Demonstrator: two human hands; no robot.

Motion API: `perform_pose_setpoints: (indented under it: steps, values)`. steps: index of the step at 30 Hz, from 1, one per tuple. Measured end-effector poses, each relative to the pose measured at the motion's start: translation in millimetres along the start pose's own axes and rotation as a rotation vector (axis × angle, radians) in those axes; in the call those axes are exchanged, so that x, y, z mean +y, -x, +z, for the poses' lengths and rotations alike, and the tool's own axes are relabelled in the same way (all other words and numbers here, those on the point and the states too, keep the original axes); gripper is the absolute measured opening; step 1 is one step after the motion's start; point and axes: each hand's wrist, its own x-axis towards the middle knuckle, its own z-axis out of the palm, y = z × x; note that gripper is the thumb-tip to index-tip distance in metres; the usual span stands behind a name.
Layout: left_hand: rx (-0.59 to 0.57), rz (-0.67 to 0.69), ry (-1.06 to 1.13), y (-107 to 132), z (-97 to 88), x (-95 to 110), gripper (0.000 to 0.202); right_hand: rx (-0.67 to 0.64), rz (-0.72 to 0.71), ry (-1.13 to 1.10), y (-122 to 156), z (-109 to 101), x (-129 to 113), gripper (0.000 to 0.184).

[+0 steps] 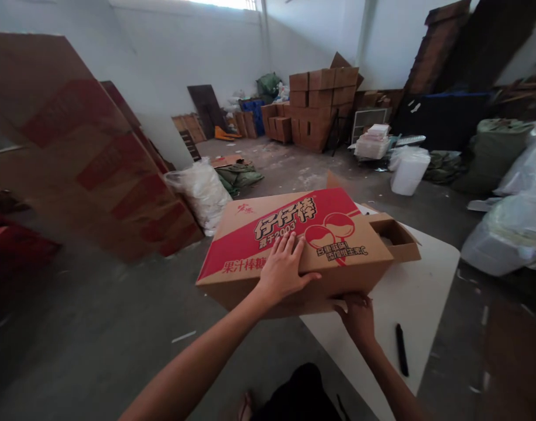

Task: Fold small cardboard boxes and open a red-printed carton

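My left hand (283, 266) lies flat and open on the top panel of the cardboard box (303, 245), fingers spread over the red printed band, palm near the box's front edge. My right hand (358, 316) is below that edge, fingers curled up against the underside of the box at its near right corner, gripping it there; the fingertips are hidden under the cardboard. The box is tilted, its left end hanging out past the white table (421, 286), its right end over the tabletop, and I cannot tell whether it touches the surface. At the box's right end a flap stands open, showing a dark hollow inside. Just right of my right wrist, nearer than the box, a black marker (402, 349) lies on the table, apart from both hands. To the left of the box, lower down on the concrete floor, a white sack (202, 193) sits against a big leaning sheet of cardboard with red blocks (88, 158). Beyond the box, slightly right, a white bucket-like tub (409, 169) stands on the floor, and right of the box clear plastic bags (514, 228) are heaped. Far behind the box, against the white wall, a stack of brown cartons (320, 105) rises, with a blue crate (254, 111) to its left.
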Motion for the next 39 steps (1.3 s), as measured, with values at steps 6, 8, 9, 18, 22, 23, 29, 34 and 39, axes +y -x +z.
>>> perform_pose_setpoints:
  steps: [6, 8, 9, 18, 22, 23, 29, 34, 39]
  values:
    - [0.107, -0.092, -0.124, -21.6, 1.2, -14.8, 0.115, 0.185, -0.020, -0.122, -11.9, 6.7, -30.6, 0.030]
    - [0.124, -0.123, -0.141, -35.3, -18.6, -32.8, 0.108, 0.218, -0.102, -0.183, -24.3, -7.5, -43.0, 0.033]
    - [0.126, -0.141, -0.152, -42.4, -30.3, -41.9, 0.104, 0.238, -0.143, -0.203, -30.4, -16.9, -50.2, 0.034]
    - [0.108, -0.194, -0.196, -77.8, -78.9, -73.9, 0.089, 0.289, -0.326, -0.300, -48.8, -86.3, -97.0, 0.043]
    - [0.099, -0.161, -0.217, -88.3, -88.2, -77.0, 0.088, 0.299, -0.387, -0.322, -50.0, -105.4, -108.2, 0.040]
    - [0.098, -0.158, -0.220, -91.5, -91.3, -78.3, 0.089, 0.307, -0.405, -0.337, -49.6, -110.0, -111.7, 0.039]
    - [0.096, -0.240, -0.229, -105.0, -106.1, -85.2, 0.105, 0.313, -0.562, -0.395, -47.5, -127.5, -123.7, 0.036]
    - [0.129, -0.248, -0.215, -98.0, -101.1, -70.8, 0.107, 0.299, -0.534, -0.364, -56.1, -125.3, -101.5, 0.039]
    - [0.246, -0.190, -0.084, -79.5, -89.5, -69.3, 0.088, 0.284, -0.438, -0.257, -58.4, -116.2, -64.4, 0.037]
